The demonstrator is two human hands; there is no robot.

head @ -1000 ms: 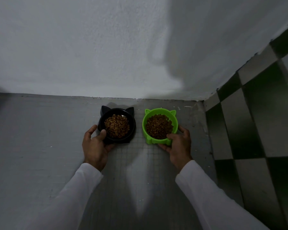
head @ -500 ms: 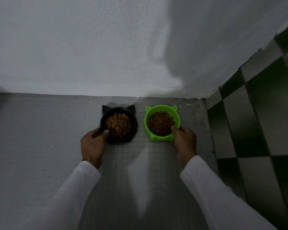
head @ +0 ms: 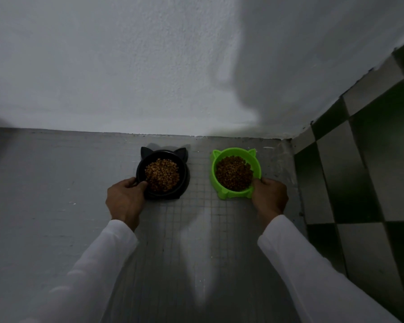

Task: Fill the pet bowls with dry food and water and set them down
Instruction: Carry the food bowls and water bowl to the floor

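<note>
1. Black bowl [head: 162,173] and green bowl [head: 234,172] both sit on the grey floor [head: 56,194] near the white wall [head: 126,66], apart from each other with a clear gap between. Each holds a mound of dry kibble [head: 162,174]. No water bowl in view.
2. Left hand [head: 126,200] grips the black bowl's near-left rim, thumb hooked over the edge and touching the kibble. Right hand [head: 269,198] grips the green bowl's near-right rim the same way, thumb inside.
3. Risk: thumbs lifting out could flick pellets over the rim. Black bowl's fill looks near the lip, so it's the likelier spill.
4. Risk: a one-sided grip means any upward pull on release tips the bowl away from the hand. Let go straight.
5. Risk: green bowl is close to the checkered tile wall [head: 359,183] on the right; a nudge could knock it against it.
6. Materials: both look like moulded plastic, round, with cat-ear tabs on the far side. Black looks glossy, green matte with a flared base.
7. Floor has a fine grid texture under the bowls; wall is rough plaster. Light is dim.
</note>
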